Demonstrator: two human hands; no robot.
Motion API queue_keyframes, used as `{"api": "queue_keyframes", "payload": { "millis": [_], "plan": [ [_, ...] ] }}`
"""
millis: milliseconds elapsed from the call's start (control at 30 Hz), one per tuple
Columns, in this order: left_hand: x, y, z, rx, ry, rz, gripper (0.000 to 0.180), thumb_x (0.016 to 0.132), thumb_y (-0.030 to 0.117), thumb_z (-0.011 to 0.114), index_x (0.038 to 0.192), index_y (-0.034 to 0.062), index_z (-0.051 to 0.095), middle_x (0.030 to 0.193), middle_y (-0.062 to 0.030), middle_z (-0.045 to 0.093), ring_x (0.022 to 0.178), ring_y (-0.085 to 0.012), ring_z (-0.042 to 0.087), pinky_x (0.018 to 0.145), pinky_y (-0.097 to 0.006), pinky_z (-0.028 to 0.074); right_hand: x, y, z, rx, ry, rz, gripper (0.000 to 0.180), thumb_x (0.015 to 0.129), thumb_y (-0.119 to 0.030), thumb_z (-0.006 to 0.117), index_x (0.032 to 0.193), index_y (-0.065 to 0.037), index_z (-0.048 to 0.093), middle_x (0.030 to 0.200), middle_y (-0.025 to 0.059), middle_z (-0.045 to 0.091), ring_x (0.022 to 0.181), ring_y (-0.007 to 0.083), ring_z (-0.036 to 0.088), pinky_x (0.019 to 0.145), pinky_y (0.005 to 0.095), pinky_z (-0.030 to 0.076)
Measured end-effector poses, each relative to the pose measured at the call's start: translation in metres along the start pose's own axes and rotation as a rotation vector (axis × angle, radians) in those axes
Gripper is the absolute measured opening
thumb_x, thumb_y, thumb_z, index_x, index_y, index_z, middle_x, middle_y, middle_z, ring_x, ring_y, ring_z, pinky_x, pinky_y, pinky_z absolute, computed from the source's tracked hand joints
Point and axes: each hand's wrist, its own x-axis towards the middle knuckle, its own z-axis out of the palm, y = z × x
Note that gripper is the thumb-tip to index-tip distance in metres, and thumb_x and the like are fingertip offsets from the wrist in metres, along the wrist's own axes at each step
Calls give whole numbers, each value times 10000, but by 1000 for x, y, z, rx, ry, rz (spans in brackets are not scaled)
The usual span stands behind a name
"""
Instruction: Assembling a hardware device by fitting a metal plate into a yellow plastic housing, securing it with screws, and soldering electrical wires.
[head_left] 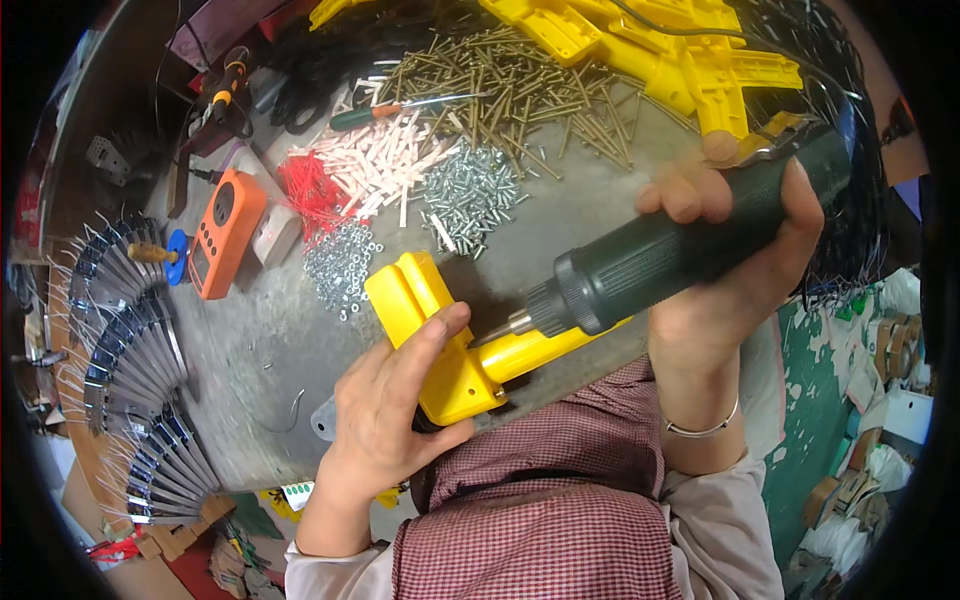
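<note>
My left hand (380, 405) grips the head of a yellow plastic tool housing (462, 385), thumb below and fingers across its top. The housing lies near the table's front edge, its handle running right under the screwdriver. My right hand (715, 285) is wrapped round a thick, dark electric screwdriver (645, 260), tilted with its bit pointing left and down. The bit's tip is at the housing where handle and head meet; whether it sits on a screw cannot be made out. A small screw shows at the head's lower right corner.
Piles of long brass-coloured screws (500, 80), short silver screws (468, 195), white sleeves (385, 165), red pieces (310, 188) and nuts (340, 265) lie beyond. A hand screwdriver (380, 113) rests on them. Yellow housings (650, 60) stand far right, an orange device (228, 235) left, blade-like metal parts (130, 350) further left.
</note>
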Motion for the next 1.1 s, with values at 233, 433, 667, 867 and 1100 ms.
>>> {"api": "queue_keyframes", "payload": {
  "millis": [233, 433, 667, 867, 1100],
  "plan": [
    [-1, 4, -7, 35, -8, 9, 1096, 477, 154, 861, 1436, 76, 337, 1348, -116, 564, 785, -281, 618, 678, -347, 504, 2, 11, -6, 24, 88, 23, 442, 871, -457, 550, 997, -34, 540, 698, 15, 505, 697, 189, 528, 791, 363, 451],
    [1, 7, -30, -10, 113, -195, 886, 568, 187, 848, 1348, 50, 450, 1281, -172, 568, 906, -335, 631, 773, -373, 516, -3, 9, -15, 7, 104, -3, 408, 900, -431, 534, 1062, -56, 532, 710, 12, 493, 733, 175, 515, 800, 357, 445],
    [-20, -44, -55, 624, 87, -201, 206, 723, 20, 662, 925, 53, 682, 876, -58, 638, 809, -260, 623, 688, -372, 501, -4, 11, -21, -67, 116, -52, 393, 932, -394, 511, 1111, -48, 462, 697, -4, 453, 710, 141, 507, 798, 305, 477],
    [-29, -49, -57, 658, 20, -137, 222, 710, 33, 663, 931, 47, 677, 894, -41, 637, 776, -224, 611, 667, -358, 489, -5, 10, -28, -137, 100, -107, 370, 938, -380, 501, 1096, -47, 460, 710, 0, 459, 706, 127, 503, 807, 295, 483],
    [-31, -50, -57, 627, 51, -122, 226, 703, 36, 673, 928, 45, 663, 877, -53, 628, 792, -231, 611, 680, -354, 499, -5, 10, -29, -182, 61, -129, 347, 951, -345, 471, 1093, -29, 457, 731, 13, 449, 731, 132, 500, 810, 307, 475]
  ]
}}
